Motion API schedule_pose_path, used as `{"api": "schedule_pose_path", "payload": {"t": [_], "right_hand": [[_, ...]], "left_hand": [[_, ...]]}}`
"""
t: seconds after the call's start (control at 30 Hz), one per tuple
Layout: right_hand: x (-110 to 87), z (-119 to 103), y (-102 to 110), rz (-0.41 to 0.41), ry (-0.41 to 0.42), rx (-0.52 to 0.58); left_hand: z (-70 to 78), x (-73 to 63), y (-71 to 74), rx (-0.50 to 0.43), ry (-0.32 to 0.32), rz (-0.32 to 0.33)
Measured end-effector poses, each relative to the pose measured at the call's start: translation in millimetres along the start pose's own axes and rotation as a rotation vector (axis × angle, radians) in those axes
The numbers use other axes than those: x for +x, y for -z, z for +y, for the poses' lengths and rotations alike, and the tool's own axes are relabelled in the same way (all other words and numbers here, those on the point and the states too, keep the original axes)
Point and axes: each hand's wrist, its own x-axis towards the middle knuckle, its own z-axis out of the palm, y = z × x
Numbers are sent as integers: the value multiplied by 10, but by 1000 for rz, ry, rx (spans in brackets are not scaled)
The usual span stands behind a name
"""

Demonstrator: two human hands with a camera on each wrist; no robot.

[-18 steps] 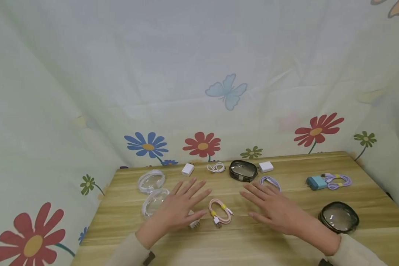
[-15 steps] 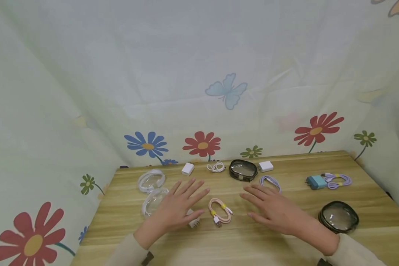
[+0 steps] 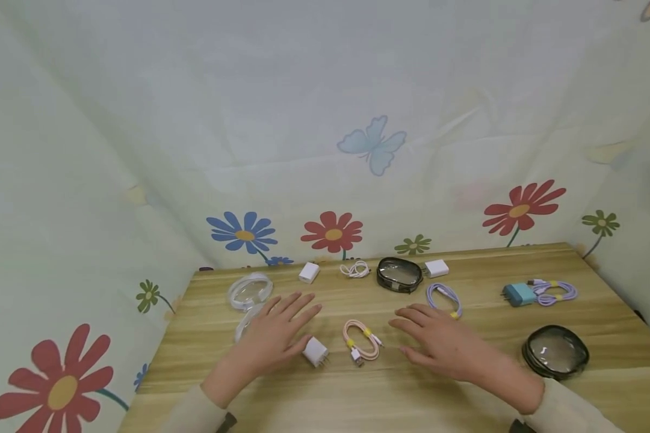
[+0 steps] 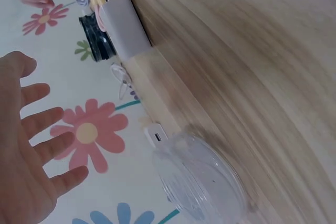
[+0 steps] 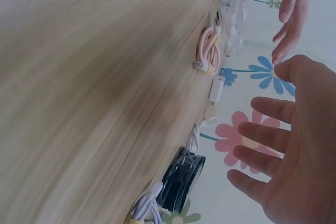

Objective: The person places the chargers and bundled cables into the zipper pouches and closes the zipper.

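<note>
My left hand (image 3: 273, 334) hovers palm down over the left of the table, fingers apart and holding nothing. It partly covers the nearer clear, white-rimmed pouch (image 3: 244, 325). Just by its thumb lies a white charger plug (image 3: 315, 352). On the other side, my right hand (image 3: 439, 343) is also bare, its fingers loosely spread in the right wrist view. Past its fingers lies a coiled purple cable (image 3: 443, 289). Between the hands sits a coiled pink cable (image 3: 367, 332) with yellow ties.
Along the back are a second clear pouch (image 3: 250, 291), a white charger (image 3: 309, 272), a white cable (image 3: 355, 269), a black-rimmed pouch (image 3: 399, 275) and another white charger (image 3: 436, 269). At right are a teal charger (image 3: 519, 294), a purple cable (image 3: 557, 293) and a black-rimmed pouch (image 3: 555, 352).
My left hand has drawn a little left, showing more of the white charger by its thumb. The right hand has barely shifted, and the head view has turned slightly.
</note>
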Motion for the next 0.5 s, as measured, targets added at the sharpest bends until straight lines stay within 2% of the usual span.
{"api": "schedule_pose_path", "payload": {"t": [0.2,0.5], "right_hand": [[50,-38,-36,-12,7,19],[74,-90,-24,-38,-28,30]], "left_hand": [[-91,-108,-14,34,38,21],[-234,-304,-50,2,100,26]]}}
